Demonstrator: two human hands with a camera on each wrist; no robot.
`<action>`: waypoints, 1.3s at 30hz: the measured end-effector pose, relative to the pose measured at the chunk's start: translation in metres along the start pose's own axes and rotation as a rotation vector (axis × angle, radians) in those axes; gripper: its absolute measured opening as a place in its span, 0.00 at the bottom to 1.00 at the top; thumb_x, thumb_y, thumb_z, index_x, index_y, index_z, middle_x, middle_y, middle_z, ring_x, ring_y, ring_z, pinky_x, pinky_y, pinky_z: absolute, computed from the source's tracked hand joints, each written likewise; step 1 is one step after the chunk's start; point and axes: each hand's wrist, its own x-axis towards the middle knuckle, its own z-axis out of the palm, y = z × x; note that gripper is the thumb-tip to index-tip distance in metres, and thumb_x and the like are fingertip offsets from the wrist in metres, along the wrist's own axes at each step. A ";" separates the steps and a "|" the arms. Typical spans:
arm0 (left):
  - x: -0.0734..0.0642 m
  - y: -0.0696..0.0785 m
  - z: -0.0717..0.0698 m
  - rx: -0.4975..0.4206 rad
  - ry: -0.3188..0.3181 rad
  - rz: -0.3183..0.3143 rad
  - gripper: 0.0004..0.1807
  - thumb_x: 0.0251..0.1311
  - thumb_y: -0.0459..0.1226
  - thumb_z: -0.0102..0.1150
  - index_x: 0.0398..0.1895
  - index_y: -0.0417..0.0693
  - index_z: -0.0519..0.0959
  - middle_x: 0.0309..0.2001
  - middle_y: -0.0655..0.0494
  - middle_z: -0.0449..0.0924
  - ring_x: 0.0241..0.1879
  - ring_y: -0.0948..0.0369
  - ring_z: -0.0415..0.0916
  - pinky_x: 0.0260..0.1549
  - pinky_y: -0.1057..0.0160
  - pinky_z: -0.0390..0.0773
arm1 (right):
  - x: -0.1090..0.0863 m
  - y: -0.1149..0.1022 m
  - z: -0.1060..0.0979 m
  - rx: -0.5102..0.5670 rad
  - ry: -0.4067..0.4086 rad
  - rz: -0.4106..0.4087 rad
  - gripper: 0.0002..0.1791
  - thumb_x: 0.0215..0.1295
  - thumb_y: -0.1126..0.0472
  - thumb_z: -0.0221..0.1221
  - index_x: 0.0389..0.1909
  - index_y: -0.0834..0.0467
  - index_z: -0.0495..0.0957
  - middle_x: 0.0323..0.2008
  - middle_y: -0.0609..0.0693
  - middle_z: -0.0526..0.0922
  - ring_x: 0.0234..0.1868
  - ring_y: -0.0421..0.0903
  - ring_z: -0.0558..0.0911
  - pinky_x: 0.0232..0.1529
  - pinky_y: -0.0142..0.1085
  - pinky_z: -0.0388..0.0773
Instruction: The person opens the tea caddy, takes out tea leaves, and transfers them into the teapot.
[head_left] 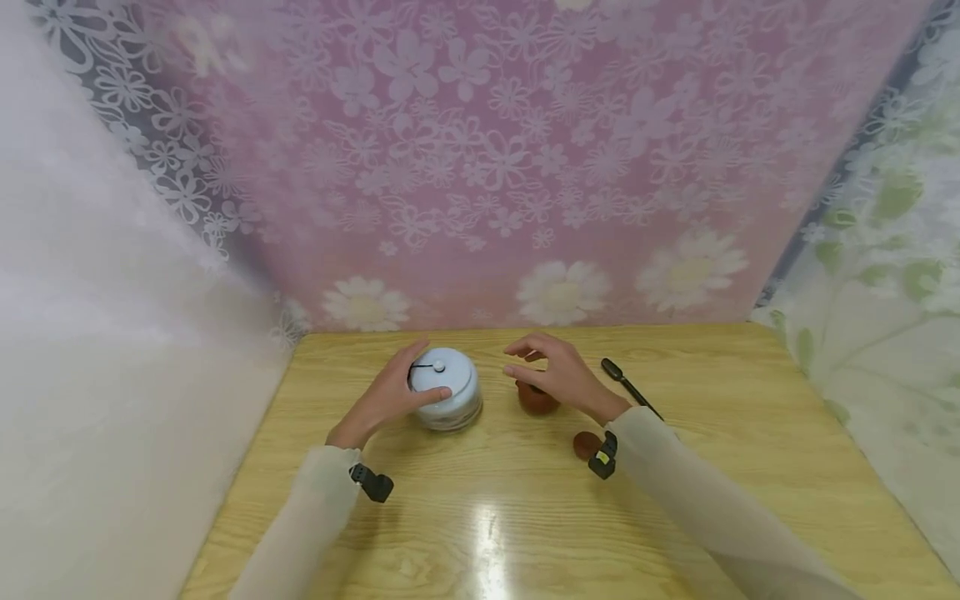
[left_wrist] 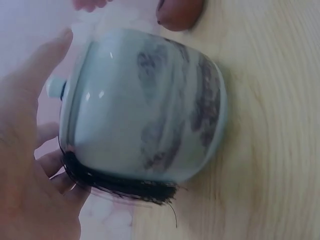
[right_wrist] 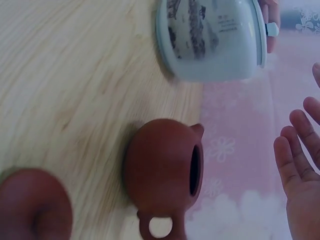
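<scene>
A pale blue-white ceramic jar [head_left: 459,414] with a knobbed lid [head_left: 452,372] stands upright on the table, left of centre. My left hand [head_left: 386,392] holds it at the lid, thumb in front and fingers at the far side. From the lid's knob hangs a black tassel [left_wrist: 120,186], and dark painted scenery covers the jar's side. My right hand [head_left: 558,375] is held above a reddish-brown clay teapot [right_wrist: 160,167], relaxed, with nothing in it. The teapot's top opening is uncovered. In the head view the right hand partly hides the teapot.
A small round reddish-brown clay piece [head_left: 587,446] lies nearer me, beside the right wrist. Farther right is a slim black tool [head_left: 633,389] with a wider end, partly behind the forearm. A floral-patterned backdrop [head_left: 480,208] borders the wooden table [head_left: 420,533] at the back.
</scene>
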 end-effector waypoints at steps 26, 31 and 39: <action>-0.007 -0.033 0.003 -0.150 -0.071 -0.051 0.67 0.58 0.59 0.81 0.91 0.59 0.46 0.87 0.45 0.54 0.83 0.41 0.59 0.78 0.31 0.61 | 0.061 -0.033 0.049 0.035 -0.051 -0.083 0.24 0.74 0.48 0.72 0.65 0.55 0.86 0.70 0.57 0.81 0.68 0.58 0.81 0.66 0.52 0.84; -0.005 -0.037 0.006 -0.170 -0.092 -0.036 0.68 0.59 0.57 0.82 0.92 0.59 0.42 0.87 0.45 0.53 0.84 0.42 0.59 0.78 0.31 0.61 | 0.067 -0.035 0.056 0.030 -0.058 -0.106 0.24 0.73 0.50 0.73 0.64 0.56 0.86 0.68 0.58 0.81 0.68 0.57 0.80 0.67 0.55 0.83; -0.004 -0.036 0.008 -0.188 -0.111 -0.011 0.68 0.61 0.54 0.81 0.92 0.58 0.40 0.87 0.43 0.53 0.82 0.41 0.60 0.77 0.31 0.63 | 0.070 -0.033 0.065 -0.052 -0.069 -0.120 0.24 0.70 0.48 0.75 0.62 0.54 0.88 0.61 0.53 0.83 0.60 0.55 0.83 0.56 0.49 0.85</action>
